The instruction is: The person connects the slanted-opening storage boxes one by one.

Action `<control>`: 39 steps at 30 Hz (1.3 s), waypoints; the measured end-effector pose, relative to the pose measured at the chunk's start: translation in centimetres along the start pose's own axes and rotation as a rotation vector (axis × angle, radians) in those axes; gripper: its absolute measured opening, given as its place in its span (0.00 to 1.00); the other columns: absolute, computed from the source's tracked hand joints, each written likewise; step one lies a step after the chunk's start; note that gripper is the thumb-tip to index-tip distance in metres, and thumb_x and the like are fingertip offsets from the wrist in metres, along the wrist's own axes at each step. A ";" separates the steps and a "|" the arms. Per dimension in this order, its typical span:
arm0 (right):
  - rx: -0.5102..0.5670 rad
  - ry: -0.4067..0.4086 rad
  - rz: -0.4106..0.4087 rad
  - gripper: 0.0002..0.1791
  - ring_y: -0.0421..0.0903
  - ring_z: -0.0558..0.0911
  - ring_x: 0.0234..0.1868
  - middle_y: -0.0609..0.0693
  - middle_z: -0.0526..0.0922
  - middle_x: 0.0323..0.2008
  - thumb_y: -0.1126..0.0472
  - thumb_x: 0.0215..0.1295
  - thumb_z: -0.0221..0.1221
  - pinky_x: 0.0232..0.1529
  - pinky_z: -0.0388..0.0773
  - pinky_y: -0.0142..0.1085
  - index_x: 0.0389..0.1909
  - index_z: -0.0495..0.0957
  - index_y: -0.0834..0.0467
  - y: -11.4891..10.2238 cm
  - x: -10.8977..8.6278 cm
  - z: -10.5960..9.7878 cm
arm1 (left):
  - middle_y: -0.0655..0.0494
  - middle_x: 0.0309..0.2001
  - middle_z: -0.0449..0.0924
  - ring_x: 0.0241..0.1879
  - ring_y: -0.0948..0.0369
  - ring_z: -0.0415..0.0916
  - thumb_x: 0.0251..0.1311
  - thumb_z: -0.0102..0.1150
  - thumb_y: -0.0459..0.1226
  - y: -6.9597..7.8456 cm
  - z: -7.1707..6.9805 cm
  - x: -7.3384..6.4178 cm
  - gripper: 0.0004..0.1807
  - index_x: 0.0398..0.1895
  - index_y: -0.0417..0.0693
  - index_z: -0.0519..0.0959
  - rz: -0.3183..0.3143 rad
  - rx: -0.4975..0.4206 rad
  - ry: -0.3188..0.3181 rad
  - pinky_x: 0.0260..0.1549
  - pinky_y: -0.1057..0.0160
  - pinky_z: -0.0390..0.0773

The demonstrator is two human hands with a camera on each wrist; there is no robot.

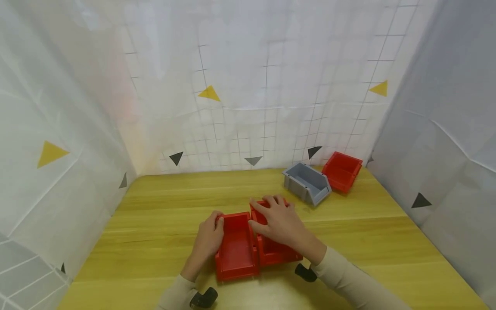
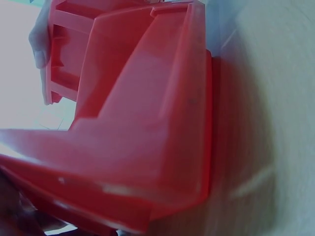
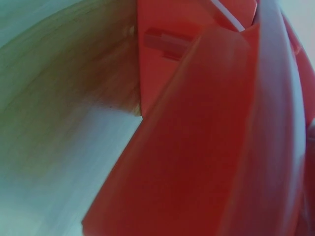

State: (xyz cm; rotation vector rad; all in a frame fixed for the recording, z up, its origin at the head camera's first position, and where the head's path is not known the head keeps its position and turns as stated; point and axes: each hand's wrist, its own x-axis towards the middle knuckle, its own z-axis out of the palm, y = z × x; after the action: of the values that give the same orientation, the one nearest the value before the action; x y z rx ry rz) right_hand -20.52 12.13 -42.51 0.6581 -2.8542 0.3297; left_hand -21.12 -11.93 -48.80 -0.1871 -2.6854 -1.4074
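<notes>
Two red plastic bins stand side by side at the front middle of the table in the head view. My left hand (image 1: 210, 236) grips the left red bin (image 1: 236, 249) by its outer side wall, thumb over the rim. My right hand (image 1: 280, 221) reaches across the right red bin (image 1: 277, 257), fingers spread over its far end and thumb at the wall between the bins. The right bin sits slightly turned against the left one. In the left wrist view the left bin (image 2: 142, 98) fills the middle. A red bin wall (image 3: 187, 147) fills much of the right wrist view.
Behind my right hand stands a grey bin (image 1: 306, 183) on the table, angled. Another red bin (image 1: 342, 171) leans beside it at the back right. White sheets with yellow and black triangles enclose the wooden table (image 1: 166, 202) at the back and both sides.
</notes>
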 end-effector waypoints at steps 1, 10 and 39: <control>-0.003 -0.002 -0.001 0.34 0.62 0.68 0.65 0.57 0.73 0.66 0.35 0.71 0.57 0.55 0.70 0.67 0.75 0.72 0.41 -0.1 0.0 0.0 | 0.49 0.39 0.81 0.32 0.55 0.75 0.81 0.46 0.36 0.0 0.0 0.0 0.12 0.56 0.42 0.78 0.003 -0.001 0.002 0.32 0.56 0.77; 0.005 0.012 -0.005 0.34 0.61 0.68 0.64 0.56 0.74 0.64 0.34 0.71 0.56 0.54 0.71 0.66 0.74 0.73 0.41 -0.1 0.0 0.2 | 0.47 0.39 0.81 0.32 0.55 0.75 0.80 0.46 0.35 0.0 -0.1 -0.1 0.13 0.56 0.41 0.78 0.009 0.003 0.017 0.31 0.56 0.77; -0.011 0.013 0.008 0.34 0.61 0.69 0.64 0.55 0.74 0.63 0.32 0.72 0.54 0.55 0.70 0.66 0.75 0.73 0.40 0.4 0.1 0.8 | 0.49 0.44 0.83 0.36 0.55 0.77 0.81 0.44 0.35 0.0 0.3 0.0 0.13 0.56 0.44 0.79 0.011 -0.003 0.036 0.35 0.55 0.78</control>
State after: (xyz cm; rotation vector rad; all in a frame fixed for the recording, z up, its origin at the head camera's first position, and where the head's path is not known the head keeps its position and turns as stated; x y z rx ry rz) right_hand -20.84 12.24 -43.32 0.6396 -2.8450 0.3186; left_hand -21.09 -11.69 -49.02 -0.1750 -2.6501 -1.3978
